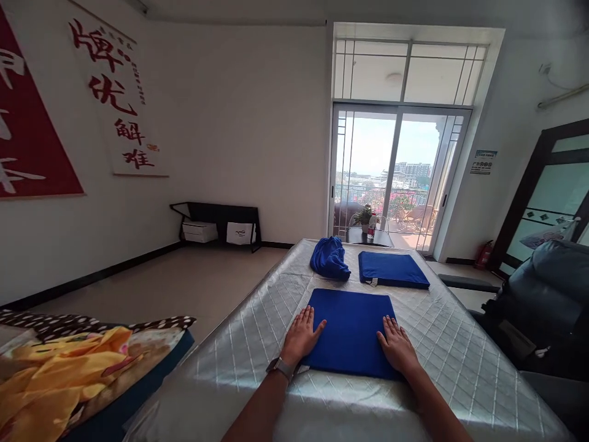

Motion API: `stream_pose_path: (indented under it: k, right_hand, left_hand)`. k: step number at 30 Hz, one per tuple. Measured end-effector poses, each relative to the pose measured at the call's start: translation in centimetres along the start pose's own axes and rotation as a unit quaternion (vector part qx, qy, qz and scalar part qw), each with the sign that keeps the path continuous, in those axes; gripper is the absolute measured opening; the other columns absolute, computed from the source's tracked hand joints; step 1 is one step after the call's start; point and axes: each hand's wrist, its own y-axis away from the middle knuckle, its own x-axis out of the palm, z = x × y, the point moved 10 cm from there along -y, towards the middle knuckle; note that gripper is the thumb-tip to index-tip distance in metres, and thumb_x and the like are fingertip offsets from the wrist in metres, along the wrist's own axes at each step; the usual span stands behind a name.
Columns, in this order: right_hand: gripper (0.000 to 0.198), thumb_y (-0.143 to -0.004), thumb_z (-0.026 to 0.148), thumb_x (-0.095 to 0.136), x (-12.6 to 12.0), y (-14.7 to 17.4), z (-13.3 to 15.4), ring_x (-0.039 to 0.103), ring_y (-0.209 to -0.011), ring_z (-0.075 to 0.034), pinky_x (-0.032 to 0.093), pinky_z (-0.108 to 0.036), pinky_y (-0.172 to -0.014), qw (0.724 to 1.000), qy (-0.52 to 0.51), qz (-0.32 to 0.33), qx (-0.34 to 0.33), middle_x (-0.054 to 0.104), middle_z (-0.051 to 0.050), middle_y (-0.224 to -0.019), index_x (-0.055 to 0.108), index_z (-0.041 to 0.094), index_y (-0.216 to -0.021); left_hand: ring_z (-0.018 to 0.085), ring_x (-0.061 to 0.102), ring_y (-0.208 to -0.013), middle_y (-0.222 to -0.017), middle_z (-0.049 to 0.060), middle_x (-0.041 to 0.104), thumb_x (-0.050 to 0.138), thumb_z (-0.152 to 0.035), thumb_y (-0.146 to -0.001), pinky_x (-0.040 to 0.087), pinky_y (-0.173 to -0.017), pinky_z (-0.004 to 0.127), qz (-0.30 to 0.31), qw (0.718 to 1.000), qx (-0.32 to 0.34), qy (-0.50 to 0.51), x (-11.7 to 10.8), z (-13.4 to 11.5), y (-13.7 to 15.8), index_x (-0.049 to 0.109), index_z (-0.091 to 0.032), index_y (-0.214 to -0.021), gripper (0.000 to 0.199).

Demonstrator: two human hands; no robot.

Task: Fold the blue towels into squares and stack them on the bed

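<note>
A flat blue folded cloth [352, 331] lies squarely in front of me on a quilted, silvery mattress [243, 331]. My left hand [302, 333] rests flat on its left edge, fingers stretched forward and thumb out over the fabric. On the opposite edge lies my right hand [396, 344], also flat with its fingers extended. Beyond the cloth, to the right, is a stack of blue folded cloth [393, 269] with a small white tag at its front edge. Left of that stack sits a crumpled blue cloth [330, 259] in a loose heap.
At the lower left is a bed or pad with a yellow cloth [69, 368]. A black low rack [225, 215] stands against the far wall. Behind the mattress, a small table [368, 237] holds a plant and a bottle. Dark bags [547, 301] are piled at right.
</note>
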Motion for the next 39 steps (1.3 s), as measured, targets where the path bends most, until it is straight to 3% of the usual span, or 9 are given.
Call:
stream_pose_path:
  k: [7,14,21,33,36,39]
  right_hand:
    - [0.069,-0.100,0.048,0.018,-1.1,-1.1,-0.2,0.010,-0.154,-0.020,0.010,-0.040,-0.124,0.999,0.037,0.006,0.012,0.017,-0.005,-0.167,0.020,0.012,-0.159]
    - [0.068,-0.101,0.045,0.020,-3.2,-5.9,1.0,0.007,-0.154,-0.019,0.010,-0.038,-0.124,1.000,0.027,-0.001,0.008,0.016,-0.008,-0.166,0.021,0.010,-0.159]
    - [0.071,-0.101,0.049,0.014,-1.2,-9.0,-0.9,0.005,-0.154,-0.017,0.007,-0.037,-0.124,1.000,0.001,-0.016,0.023,0.014,-0.006,-0.167,0.016,0.010,-0.160]
    - [0.071,-0.100,0.046,0.015,-0.9,-9.1,-1.1,0.006,-0.154,-0.019,0.004,-0.039,-0.124,0.999,-0.022,-0.023,0.012,0.014,-0.008,-0.167,0.016,0.008,-0.159]
    - [0.070,-0.100,0.046,0.016,-1.0,-9.0,-1.0,0.007,-0.154,-0.019,0.003,-0.039,-0.124,0.999,-0.034,-0.024,0.010,0.014,-0.008,-0.167,0.018,0.008,-0.159]
    - [0.070,-0.100,0.045,0.016,-1.2,-8.8,-1.0,0.006,-0.154,-0.019,0.002,-0.039,-0.124,0.999,-0.041,-0.022,0.014,0.013,-0.008,-0.167,0.017,0.008,-0.159]
  left_hand:
    - [0.029,0.027,-0.150,-0.161,0.019,0.028,0.013,-0.067,-0.098,0.022,-0.122,0.043,-0.005,1.000,0.000,0.006,-0.6,-0.1,0.3,0.032,-0.003,-0.154,0.087]
    - [0.030,0.027,-0.150,-0.160,0.019,0.031,0.018,-0.063,-0.099,0.023,-0.122,0.045,-0.007,1.000,-0.001,0.011,-1.2,-0.3,0.4,0.033,-0.003,-0.154,0.083]
    - [0.028,0.026,-0.150,-0.161,0.017,0.028,0.016,-0.064,-0.100,0.024,-0.123,0.045,0.004,1.000,0.002,0.014,-0.5,0.1,0.2,0.031,-0.005,-0.155,0.083]
    - [0.027,0.028,-0.149,-0.160,0.015,0.031,0.021,-0.067,-0.099,0.027,-0.122,0.043,0.012,0.999,-0.001,-0.040,-0.5,0.4,-0.5,0.034,-0.007,-0.154,0.083]
    - [0.028,0.029,-0.149,-0.161,0.013,0.031,0.022,-0.066,-0.099,0.026,-0.122,0.045,0.003,0.998,0.039,-0.042,-0.9,-2.5,-0.9,0.035,-0.011,-0.155,0.080]
    - [0.027,0.029,-0.149,-0.161,0.012,0.032,0.020,-0.064,-0.101,0.028,-0.122,0.045,0.034,0.991,0.130,-0.017,-0.3,-9.2,-1.1,0.034,-0.013,-0.155,0.076]
